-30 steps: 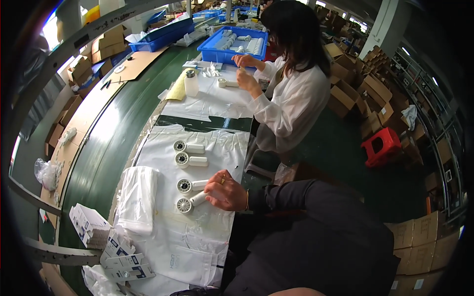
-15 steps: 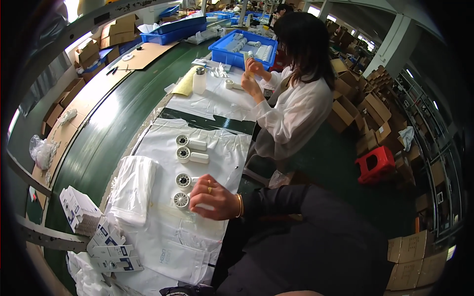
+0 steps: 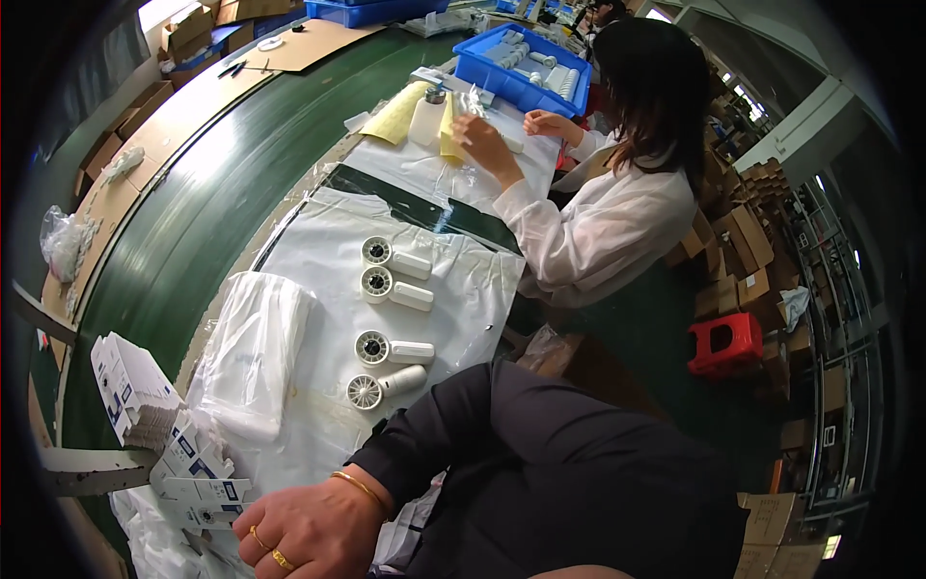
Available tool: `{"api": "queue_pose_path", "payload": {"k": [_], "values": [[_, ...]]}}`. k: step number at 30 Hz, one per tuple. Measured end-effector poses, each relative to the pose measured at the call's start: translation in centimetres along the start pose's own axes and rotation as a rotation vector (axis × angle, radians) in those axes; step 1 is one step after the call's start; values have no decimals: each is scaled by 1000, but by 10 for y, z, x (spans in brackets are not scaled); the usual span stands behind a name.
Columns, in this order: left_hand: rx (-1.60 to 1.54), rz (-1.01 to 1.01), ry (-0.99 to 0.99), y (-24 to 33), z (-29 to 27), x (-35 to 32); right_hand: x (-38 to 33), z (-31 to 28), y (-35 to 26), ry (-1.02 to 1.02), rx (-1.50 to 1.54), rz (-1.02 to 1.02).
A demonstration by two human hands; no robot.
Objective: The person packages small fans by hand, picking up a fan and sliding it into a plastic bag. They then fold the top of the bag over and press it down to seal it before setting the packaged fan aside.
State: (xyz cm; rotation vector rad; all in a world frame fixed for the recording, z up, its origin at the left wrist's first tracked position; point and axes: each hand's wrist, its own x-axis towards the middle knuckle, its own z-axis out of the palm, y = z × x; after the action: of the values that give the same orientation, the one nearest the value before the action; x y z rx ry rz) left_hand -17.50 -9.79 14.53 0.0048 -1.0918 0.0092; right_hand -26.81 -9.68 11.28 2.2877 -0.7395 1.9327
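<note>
- Only one of the wearer's hands is really in view here: a hand (image 3: pixel 309 531) with a gold bangle and two rings, low in the frame. Can't tell which hand it is, honestly; a dark sleeve runs up to it from the right.
- Its fingers (image 3: pixel 256 540) are curled loosely and pointing left, resting on the pile of flat white-and-blue cartons (image 3: pixel 188 458) at the near edge of the surface (image 3: pixel 193 251). Whether they actually grip one, I can't tell.
- Just above the hand, four small white handheld fans (image 3: pixel 391 333) lie in a column on a white plastic sheet (image 3: pixel 463 280), round heads to the left.
- A stack of clear plastic bags (image 3: pixel 251 347) sits just left of the fans.
- Further up the green surface, another person in a white coat (image 3: pixel 608 232) works with both hands near a blue tray (image 3: pixel 526 72) of parts.
- A red stool (image 3: pixel 728 343) stands on the floor to the right.
</note>
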Motion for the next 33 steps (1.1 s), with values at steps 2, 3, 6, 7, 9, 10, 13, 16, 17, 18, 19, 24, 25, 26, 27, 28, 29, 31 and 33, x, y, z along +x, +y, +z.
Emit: {"api": "queue_pose_path", "payload": {"k": [2,3,6,7,9,10,13,16,17,18,19,24,25,26,27,28,29,31,33], "values": [[12,-6,-29,-2,4,-5,7,-6,0,2,43,-6],[15,-12,-42,-3,6,-9,10,-10,0,36,84,-5],[15,-28,-84,-4,10,-17,12,-15,1,114,166,3],[13,-33,-97,-4,12,-19,11,-15,1,112,193,26],[8,-43,-120,-4,14,-23,10,-17,0,106,246,71],[5,-48,-131,-4,15,-24,11,-19,0,109,247,76],[0,-45,-158,-3,15,-23,15,-21,-3,111,340,92],[-13,-31,-181,-4,10,-18,14,-22,-3,68,341,88],[-19,-26,-185,-4,8,-16,13,-21,-4,42,338,87],[-25,-21,-187,-5,7,-13,12,-19,-6,40,337,80],[-34,-18,-185,-5,5,-10,9,-17,-8,26,342,119],[-111,-38,-175,-2,-6,1,-29,-32,-25,-103,48,212],[-96,22,-171,5,-16,31,-26,-28,-32,-135,0,162],[-115,24,-154,10,-18,35,-40,-41,-35,-165,-98,162],[-184,16,-126,14,-21,40,-55,-52,-43,-162,-180,218],[-273,-3,-92,20,-20,43,-74,-66,-56,-153,-284,281],[-361,-19,-57,24,-21,46,-93,-77,-69,-123,-396,335],[-515,-36,13,31,-24,52,-125,-95,-93,-51,-578,425],[-662,-54,76,37,-29,58,-151,-102,-105,-5,-681,457]]}}
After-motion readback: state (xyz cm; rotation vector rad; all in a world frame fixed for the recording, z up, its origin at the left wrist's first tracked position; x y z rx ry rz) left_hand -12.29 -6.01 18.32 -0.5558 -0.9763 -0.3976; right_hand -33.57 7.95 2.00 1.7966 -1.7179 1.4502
